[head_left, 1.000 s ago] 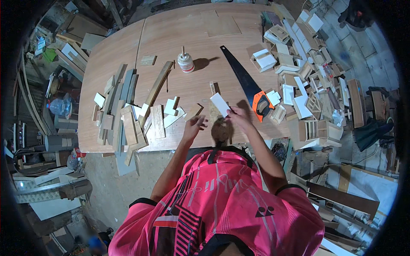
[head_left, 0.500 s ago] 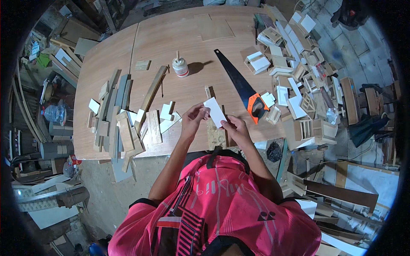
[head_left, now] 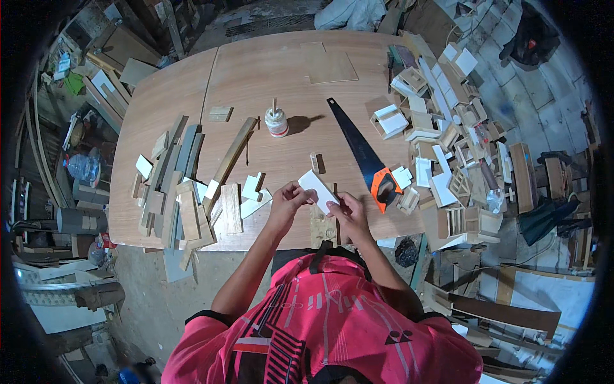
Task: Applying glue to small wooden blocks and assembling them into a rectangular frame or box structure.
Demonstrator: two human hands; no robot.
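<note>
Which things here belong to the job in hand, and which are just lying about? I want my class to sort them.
Job in hand, apparently:
- white rectangular panel, held by the right hand, left hand at its left side
- wooden board below the hands

Lying about, for now:
- orange-handled handsaw
- white jar with a stick
- wooden strips
</note>
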